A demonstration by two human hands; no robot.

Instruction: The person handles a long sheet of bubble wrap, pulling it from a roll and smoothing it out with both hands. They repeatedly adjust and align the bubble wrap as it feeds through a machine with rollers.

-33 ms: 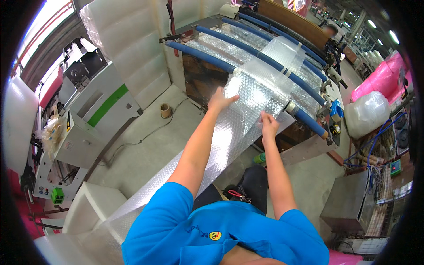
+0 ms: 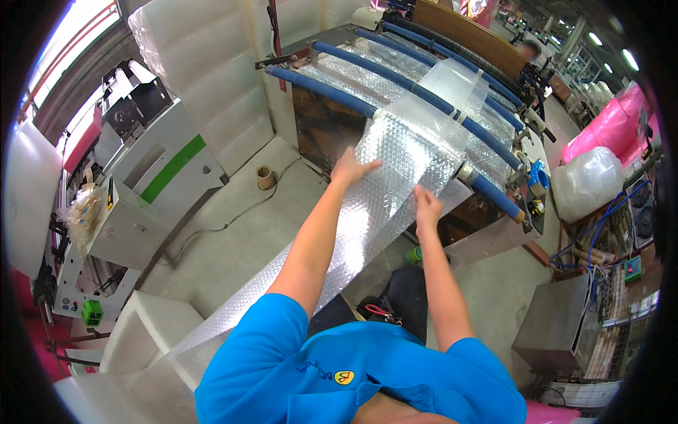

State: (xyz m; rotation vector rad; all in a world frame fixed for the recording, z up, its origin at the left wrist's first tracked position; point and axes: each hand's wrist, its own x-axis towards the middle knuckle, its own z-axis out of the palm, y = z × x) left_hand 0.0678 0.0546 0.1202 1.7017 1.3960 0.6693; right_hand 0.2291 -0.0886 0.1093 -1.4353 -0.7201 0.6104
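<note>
A long clear sheet of bubble wrap (image 2: 395, 150) comes over the front blue roller (image 2: 487, 189) and slopes toward me, passing under my left arm to the lower left. At its left edge is my left hand (image 2: 352, 168), the thumb stretched across the top and the other fingers partly hidden at the edge. My right hand (image 2: 426, 210) pinches the opposite edge, slightly nearer to me, with its fingers closed. Between my hands the sheet is taut and shiny.
More blue rollers (image 2: 381, 68) carry film behind the front one. A grey-white machine with a green stripe (image 2: 171, 168) stands left. A cardboard core (image 2: 265, 177) and a cable lie on the floor. Pink rolls (image 2: 607, 127) and a metal box (image 2: 554, 321) are on the right.
Both hands have shifted slightly down along the sheet's edges, toward me. The rollers and surroundings look the same.
</note>
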